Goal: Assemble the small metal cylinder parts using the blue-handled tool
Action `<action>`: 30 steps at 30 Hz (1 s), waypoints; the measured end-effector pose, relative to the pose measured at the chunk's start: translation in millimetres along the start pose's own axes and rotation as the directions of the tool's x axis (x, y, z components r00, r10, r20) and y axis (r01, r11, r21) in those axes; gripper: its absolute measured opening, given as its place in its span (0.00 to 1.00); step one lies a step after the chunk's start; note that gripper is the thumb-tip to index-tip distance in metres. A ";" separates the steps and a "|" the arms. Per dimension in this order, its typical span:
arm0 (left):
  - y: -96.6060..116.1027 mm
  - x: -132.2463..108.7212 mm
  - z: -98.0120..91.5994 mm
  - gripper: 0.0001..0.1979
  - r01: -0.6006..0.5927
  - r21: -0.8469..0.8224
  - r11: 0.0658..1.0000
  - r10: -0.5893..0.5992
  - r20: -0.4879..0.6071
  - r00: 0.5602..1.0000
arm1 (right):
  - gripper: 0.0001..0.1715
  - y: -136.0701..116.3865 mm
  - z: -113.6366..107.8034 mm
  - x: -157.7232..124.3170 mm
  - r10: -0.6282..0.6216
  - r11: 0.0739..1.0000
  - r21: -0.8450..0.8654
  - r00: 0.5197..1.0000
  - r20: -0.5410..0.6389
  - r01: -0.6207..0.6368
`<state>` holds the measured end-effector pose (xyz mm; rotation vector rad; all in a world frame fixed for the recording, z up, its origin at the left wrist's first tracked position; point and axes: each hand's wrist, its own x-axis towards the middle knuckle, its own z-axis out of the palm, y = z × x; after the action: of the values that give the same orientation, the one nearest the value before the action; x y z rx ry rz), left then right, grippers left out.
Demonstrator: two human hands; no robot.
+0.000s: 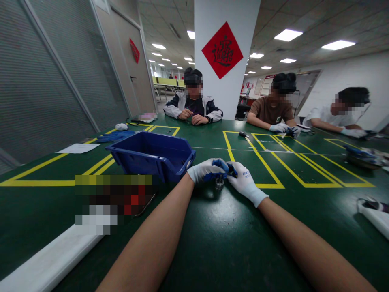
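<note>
Both my hands wear white gloves with blue fingertips and meet over the green table point(212, 243), just right of a blue plastic bin point(152, 156). My left hand point(206, 170) is closed, its fingers curled over a small round metal part point(219, 183) that rests at the table surface. My right hand point(243, 180) is closed too, pinching something small and dark against the left hand's fingers; I cannot make out what it is.
Yellow tape lines point(267, 162) mark rectangles on the table. Three other people sit at the far side, hands at small parts. A white strip point(51, 259) lies near left, a paper sheet point(78, 148) far left, a white object point(377, 217) at right.
</note>
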<state>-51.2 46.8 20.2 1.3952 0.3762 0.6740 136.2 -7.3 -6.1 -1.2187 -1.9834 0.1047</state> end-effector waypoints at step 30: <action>6.1 2.3 0.8 0.15 0.052 0.167 0.985 -0.059 0.037 0.998 | 0.24 12.4 3.1 -0.9 0.112 0.981 -0.149 0.990 -0.083 -0.123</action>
<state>-50.3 47.8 26.6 1.5487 0.4444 0.5771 143.3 -0.4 -14.2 -1.4185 -1.8830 -0.0345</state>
